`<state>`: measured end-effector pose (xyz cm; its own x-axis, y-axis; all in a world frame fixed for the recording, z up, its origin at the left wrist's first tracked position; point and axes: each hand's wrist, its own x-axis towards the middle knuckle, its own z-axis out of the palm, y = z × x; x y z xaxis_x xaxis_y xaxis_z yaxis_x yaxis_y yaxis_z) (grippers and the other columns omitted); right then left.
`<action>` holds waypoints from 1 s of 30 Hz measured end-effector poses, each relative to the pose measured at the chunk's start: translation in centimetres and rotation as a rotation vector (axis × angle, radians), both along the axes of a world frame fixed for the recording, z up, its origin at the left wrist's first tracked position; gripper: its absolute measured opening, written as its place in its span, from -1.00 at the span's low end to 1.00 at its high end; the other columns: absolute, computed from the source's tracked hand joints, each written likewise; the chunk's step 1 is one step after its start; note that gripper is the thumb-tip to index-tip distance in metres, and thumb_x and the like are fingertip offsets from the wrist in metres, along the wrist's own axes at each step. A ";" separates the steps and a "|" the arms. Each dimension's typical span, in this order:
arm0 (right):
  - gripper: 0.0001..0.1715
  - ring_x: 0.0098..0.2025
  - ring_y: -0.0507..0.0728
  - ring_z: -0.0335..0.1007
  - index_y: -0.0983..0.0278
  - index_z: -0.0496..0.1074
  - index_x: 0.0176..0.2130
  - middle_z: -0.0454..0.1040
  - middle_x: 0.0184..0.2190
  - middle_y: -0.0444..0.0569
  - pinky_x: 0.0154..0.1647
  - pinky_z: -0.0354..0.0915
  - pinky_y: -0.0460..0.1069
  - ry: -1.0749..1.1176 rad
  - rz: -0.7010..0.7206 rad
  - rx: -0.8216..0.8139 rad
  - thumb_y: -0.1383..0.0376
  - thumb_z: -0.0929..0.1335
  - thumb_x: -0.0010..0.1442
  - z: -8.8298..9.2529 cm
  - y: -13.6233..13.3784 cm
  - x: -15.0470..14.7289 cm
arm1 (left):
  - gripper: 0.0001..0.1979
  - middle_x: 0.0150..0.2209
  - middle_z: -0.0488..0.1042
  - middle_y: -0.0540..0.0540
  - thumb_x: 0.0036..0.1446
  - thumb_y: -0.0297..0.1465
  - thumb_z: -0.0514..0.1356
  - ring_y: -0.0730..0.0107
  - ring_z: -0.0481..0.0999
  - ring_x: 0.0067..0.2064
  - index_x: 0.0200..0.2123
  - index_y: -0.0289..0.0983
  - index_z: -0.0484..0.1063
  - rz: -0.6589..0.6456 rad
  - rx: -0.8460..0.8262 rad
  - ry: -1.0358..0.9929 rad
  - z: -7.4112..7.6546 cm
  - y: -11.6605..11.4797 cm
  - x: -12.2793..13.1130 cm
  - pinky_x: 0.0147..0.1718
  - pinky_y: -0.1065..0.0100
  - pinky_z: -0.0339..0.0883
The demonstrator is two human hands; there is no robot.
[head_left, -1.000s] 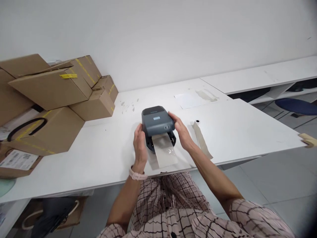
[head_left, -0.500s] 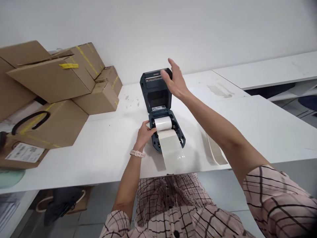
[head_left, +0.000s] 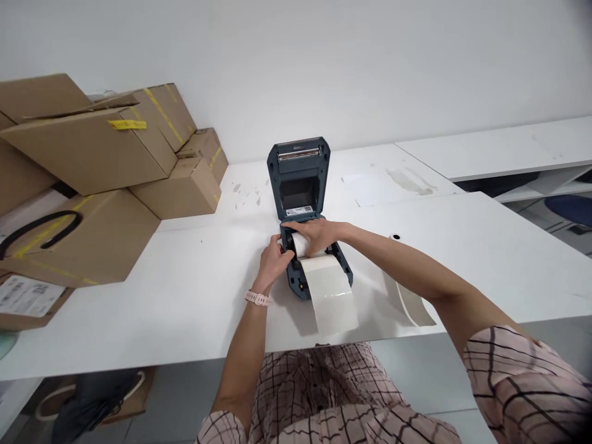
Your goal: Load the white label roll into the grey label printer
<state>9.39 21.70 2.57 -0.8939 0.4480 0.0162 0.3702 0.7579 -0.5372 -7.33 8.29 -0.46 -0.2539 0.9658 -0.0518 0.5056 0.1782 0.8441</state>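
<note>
Nearest, pink clothing with a dark grid check (head_left: 351,425) is filling the lower edge, and grey floor tiles (head_left: 182,401) are showing below the table. A dark grey cloth bundle (head_left: 87,398) is lying beneath the left side. The smooth white tabletop (head_left: 194,290) is spreading across the middle, bearing a dark blue-grey plastic label printer (head_left: 300,217), which is standing near the front edge with its hinged lid (head_left: 303,169) raised. A glossy off-white label strip (head_left: 329,296) is running out of it toward the edge.

The left hand (head_left: 272,262), wearing a pale pink wristband (head_left: 259,298), is resting bent against the printer's left side, its thumb over the rim; how firmly it is gripping I cannot tell. The right hand (head_left: 317,234) is lying over the white paper roll (head_left: 300,245) inside; whether it is closing on the roll I cannot tell. A curled beige paper strip (head_left: 411,302) is lying under the right forearm.

Brown cardboard boxes (head_left: 92,148) with yellow tape are leaning together at left. Farther back, a greyish scuffed patch (head_left: 411,182) is marking the tabletop. A white shelved counter (head_left: 499,148) is extending rightward, a dark blue seat (head_left: 568,209) is standing near it, and a plain white wall (head_left: 351,68) is rising behind.
</note>
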 end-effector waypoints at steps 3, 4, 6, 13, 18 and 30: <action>0.15 -0.12 0.39 0.62 0.06 0.44 0.28 0.66 -0.02 0.02 -0.01 0.48 0.27 0.119 0.075 -0.172 0.12 0.64 -0.32 3.5 -0.8 1.8 | -0.43 -0.42 0.49 -0.01 0.04 -0.39 0.19 0.18 0.48 -0.33 0.17 -0.27 0.31 -0.013 0.001 -0.021 -0.2 0.0 -0.1 -0.33 0.27 0.19; 0.14 -0.07 0.39 0.61 0.06 0.46 0.26 0.64 0.04 0.01 0.01 0.49 0.26 0.178 0.096 -0.218 0.11 0.65 -0.32 5.0 -1.2 2.9 | -0.42 -0.42 0.48 0.00 0.04 -0.38 0.19 0.19 0.47 -0.34 0.18 -0.28 0.30 -0.013 0.002 -0.027 -0.2 0.0 -0.1 -0.33 0.27 0.18; 0.11 0.07 0.39 0.57 0.07 0.47 0.26 0.58 0.14 -0.01 0.09 0.48 0.25 0.279 0.102 -0.252 0.06 0.66 -0.29 7.6 -1.4 5.7 | -0.41 -0.43 0.45 0.01 0.06 -0.37 0.18 0.21 0.45 -0.35 0.20 -0.29 0.29 -0.009 0.010 -0.031 -0.4 0.0 -0.1 -0.34 0.28 0.17; 0.08 0.34 0.40 0.32 0.02 0.21 0.41 0.31 0.37 0.05 0.26 0.38 0.25 0.261 -0.153 -0.165 0.05 0.57 0.02 6.6 2.9 14.7 | -0.44 -0.44 0.42 0.05 0.09 -0.38 0.17 0.28 0.42 -0.38 0.20 -0.25 0.28 -0.016 0.008 -0.084 -1.2 -0.1 -0.3 -0.36 0.31 0.18; 0.06 0.33 0.41 0.35 0.06 0.13 0.43 0.29 0.37 0.10 0.23 0.41 0.28 0.162 -0.261 -0.214 0.10 0.52 0.07 -0.4 5.6 15.8 | -0.46 -0.44 0.43 0.06 0.09 -0.41 0.17 0.31 0.42 -0.39 0.18 -0.23 0.28 -0.024 0.035 -0.136 -2.0 0.1 -0.6 -0.36 0.32 0.23; -0.06 0.49 0.35 0.13 -0.01 0.04 0.48 0.21 0.46 0.03 0.42 0.17 0.43 0.501 -0.160 -0.261 0.03 0.45 0.29 10.1 6.5 10.2 | -0.41 -0.40 0.48 0.03 0.01 -0.42 0.26 0.30 0.48 -0.36 0.17 -0.23 0.33 -0.002 0.052 -0.268 -1.9 0.0 -0.6 -0.30 0.30 0.33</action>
<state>19.59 28.24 12.65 -0.7262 0.6230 0.2907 0.1219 0.5329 -0.8374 -7.89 8.31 -2.39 -0.2355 0.9696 -0.0671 0.2637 0.1302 0.9558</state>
